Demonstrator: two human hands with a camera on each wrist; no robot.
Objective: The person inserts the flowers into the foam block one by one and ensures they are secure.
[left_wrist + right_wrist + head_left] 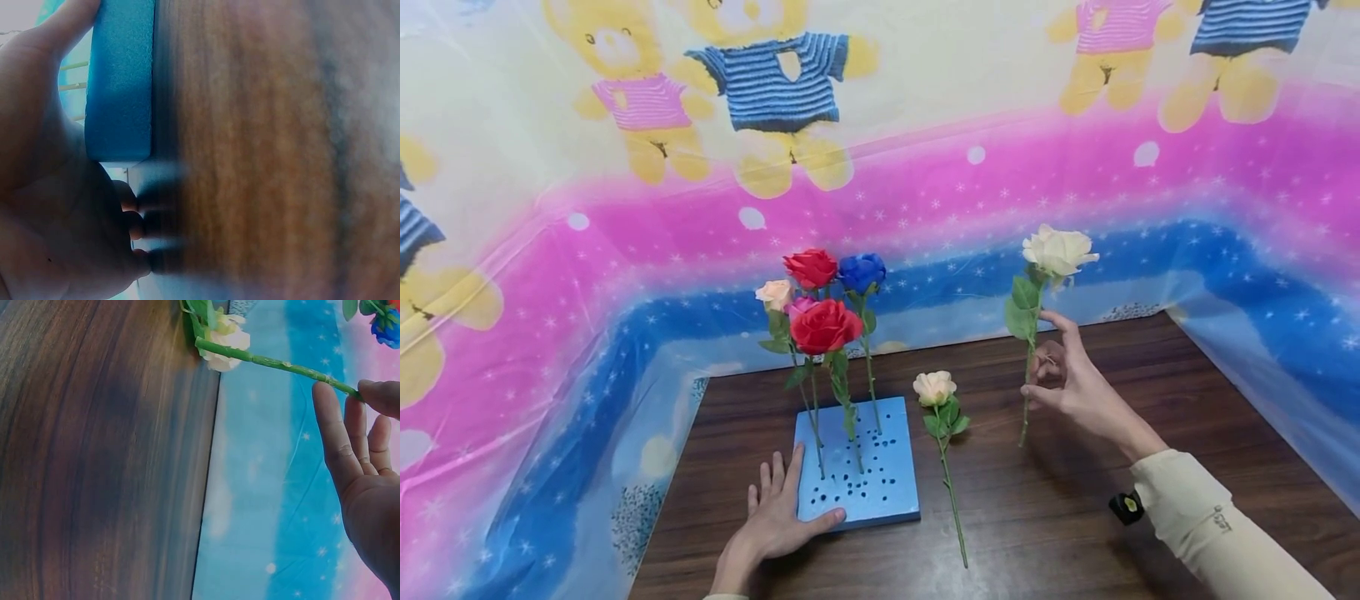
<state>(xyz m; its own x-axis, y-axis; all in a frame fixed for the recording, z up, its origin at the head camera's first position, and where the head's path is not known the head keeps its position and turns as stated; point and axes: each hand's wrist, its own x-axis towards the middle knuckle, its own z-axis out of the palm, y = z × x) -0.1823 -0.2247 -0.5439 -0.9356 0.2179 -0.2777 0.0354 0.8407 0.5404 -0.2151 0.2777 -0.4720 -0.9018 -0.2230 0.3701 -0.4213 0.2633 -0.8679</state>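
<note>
My right hand (1078,385) pinches the green stem of a white rose (1060,250) between thumb and fingers, holding it upright above the table. In the right wrist view the stem (269,361) runs out past the fingertips. My left hand (775,517) rests against the left front corner of a light blue foam block (897,460), fingers spread along its side and thumb on its front edge. Holes dot the block's top. Standing in it are two red roses (827,327), a blue rose (861,272), a pale peach rose (775,293) and a partly hidden pink one (801,307).
A cream rose (935,388) with a leafy stem lies on the dark wooden table (1015,517), between the block and my right hand. Behind the table hangs a printed cloth (925,183) with bears. A small black object (1126,507) is at the right sleeve.
</note>
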